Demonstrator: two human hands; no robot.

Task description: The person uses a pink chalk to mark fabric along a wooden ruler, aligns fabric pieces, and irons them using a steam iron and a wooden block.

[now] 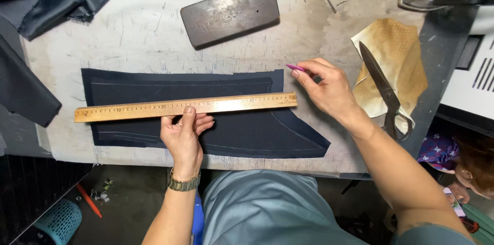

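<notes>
A pink chalk marker (295,67) is pinched in the grip of the right hand (329,88), just above the right end of a wooden ruler (185,106). The ruler, lying left to right across dark blue fabric (247,132) on the table (144,39), is pressed flat by the left hand (182,134). Scissors (383,88) rest on a yellowed cloth (399,49) at the right.

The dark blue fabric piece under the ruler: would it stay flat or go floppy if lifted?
The dark blue fabric piece would probably droop: it looks thin and lies fully flat. It likely slides easily, since the left hand presses the wooden ruler onto it.
</notes>
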